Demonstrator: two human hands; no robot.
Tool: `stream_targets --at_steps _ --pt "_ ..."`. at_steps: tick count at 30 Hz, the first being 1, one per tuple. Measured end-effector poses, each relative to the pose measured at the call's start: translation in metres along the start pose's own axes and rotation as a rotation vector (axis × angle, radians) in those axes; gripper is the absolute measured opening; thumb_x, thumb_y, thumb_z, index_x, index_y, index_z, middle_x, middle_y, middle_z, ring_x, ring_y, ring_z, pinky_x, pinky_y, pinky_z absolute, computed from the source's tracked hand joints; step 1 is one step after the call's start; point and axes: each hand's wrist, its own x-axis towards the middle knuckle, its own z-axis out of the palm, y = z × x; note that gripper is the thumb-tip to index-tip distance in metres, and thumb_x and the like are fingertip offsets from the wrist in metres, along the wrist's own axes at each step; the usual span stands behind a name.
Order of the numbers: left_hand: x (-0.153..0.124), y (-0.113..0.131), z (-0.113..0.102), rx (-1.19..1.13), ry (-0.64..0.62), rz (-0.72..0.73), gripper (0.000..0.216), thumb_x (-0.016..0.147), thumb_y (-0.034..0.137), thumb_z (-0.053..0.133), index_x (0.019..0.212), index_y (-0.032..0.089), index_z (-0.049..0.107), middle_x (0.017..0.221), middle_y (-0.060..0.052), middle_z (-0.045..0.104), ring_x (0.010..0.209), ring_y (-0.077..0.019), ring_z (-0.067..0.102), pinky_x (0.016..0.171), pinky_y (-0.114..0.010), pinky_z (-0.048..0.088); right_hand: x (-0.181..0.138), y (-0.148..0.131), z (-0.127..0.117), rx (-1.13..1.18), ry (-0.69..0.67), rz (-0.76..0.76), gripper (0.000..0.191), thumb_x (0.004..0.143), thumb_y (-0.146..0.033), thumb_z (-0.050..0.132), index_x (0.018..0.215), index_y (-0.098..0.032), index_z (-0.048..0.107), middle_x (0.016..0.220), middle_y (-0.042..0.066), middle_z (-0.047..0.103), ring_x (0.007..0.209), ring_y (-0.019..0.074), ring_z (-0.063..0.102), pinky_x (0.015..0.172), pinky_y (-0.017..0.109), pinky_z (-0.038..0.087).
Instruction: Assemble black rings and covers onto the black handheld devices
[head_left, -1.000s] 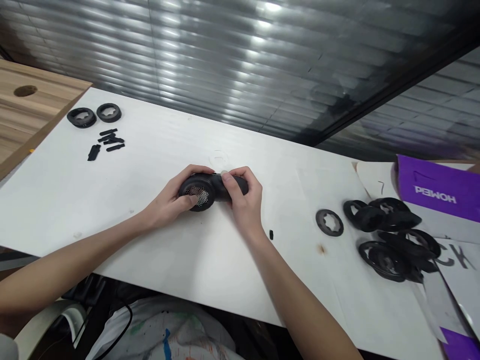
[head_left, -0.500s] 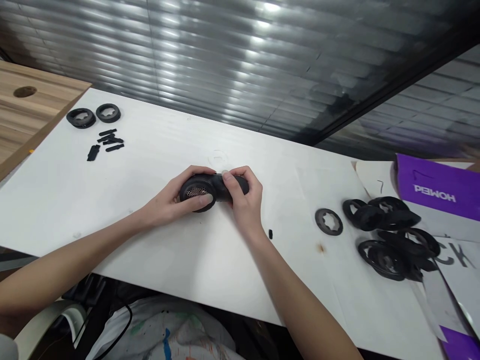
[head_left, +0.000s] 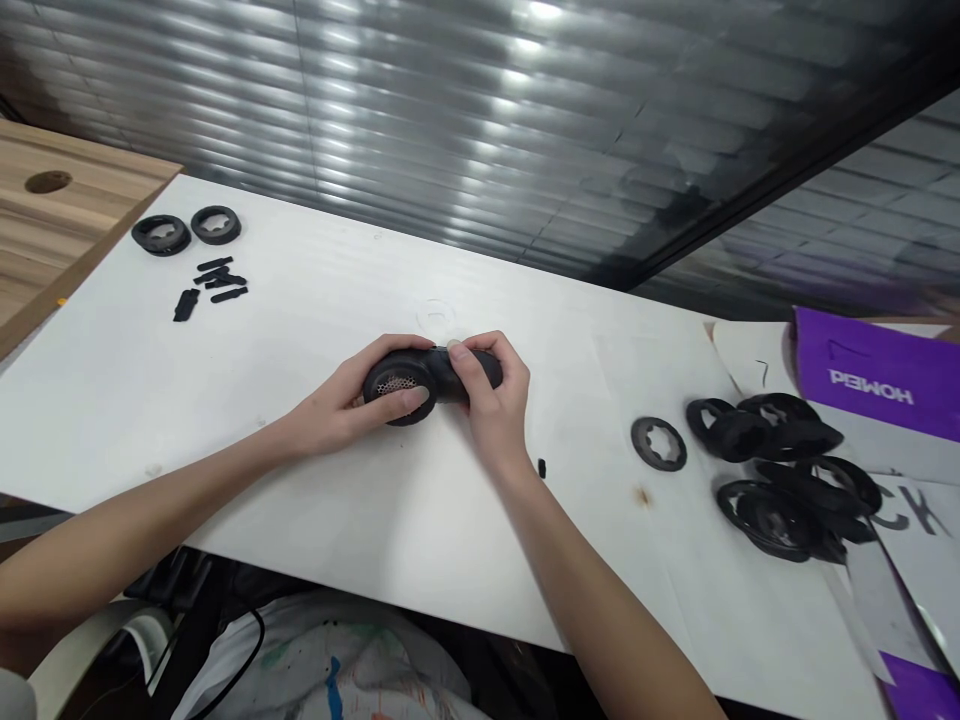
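Over the middle of the white table, both hands hold a black fabric shaver (head_left: 444, 381) with a round head and a metallic honeycomb mesh. My left hand (head_left: 346, 397) is closed around the head, its thumb lying across the mesh. At the other end, my right hand (head_left: 496, 400) wraps the handle, with the thumb pressed on top near the neck. The fingers under the shaver are hidden. A small black piece (head_left: 541, 468) lies on the table beside my right wrist.
Stacked black rings (head_left: 216, 225) and several thin black strips (head_left: 225, 278) sit at the far left. To the right are a flat notched ring (head_left: 658, 444) and a pile of black shaver-like shells (head_left: 780, 520). Purple-and-white packaging (head_left: 877, 385) covers the right end; a glossy slatted panel (head_left: 450, 130) rises behind.
Both hands and the fabric shaver have shifted very slightly to the right. The grip looks the same, and the parts on the table stay where they were.
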Motion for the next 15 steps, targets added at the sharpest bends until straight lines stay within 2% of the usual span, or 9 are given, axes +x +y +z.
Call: stream_targets --at_steps 11,15 --pt "-0.001 -0.0007 0.0023 -0.019 0.021 -0.007 0.048 0.102 0.047 0.078 0.142 0.025 0.062 0.129 -0.01 0.073 0.109 -0.0236 0.071 0.093 -0.034 0.06 -0.0004 0.0006 -0.0006 0.01 -0.013 0.012 0.039 0.088 -0.058 0.079 0.081 -0.025 0.06 0.079 -0.002 0.06 0.077 0.0187 0.057 0.072 0.035 0.047" --pt "-0.0005 -0.0039 0.0033 -0.047 0.007 0.003 0.062 0.091 0.045 0.092 0.141 0.026 0.061 0.131 -0.011 0.071 0.109 -0.0248 0.072 0.092 -0.035 0.061 0.0008 0.0023 0.0001 0.02 -0.012 0.004 0.039 0.088 -0.058 0.08 0.081 -0.025 0.06 0.078 -0.002 0.06 0.076 0.0182 0.057 0.071 0.035 0.048"
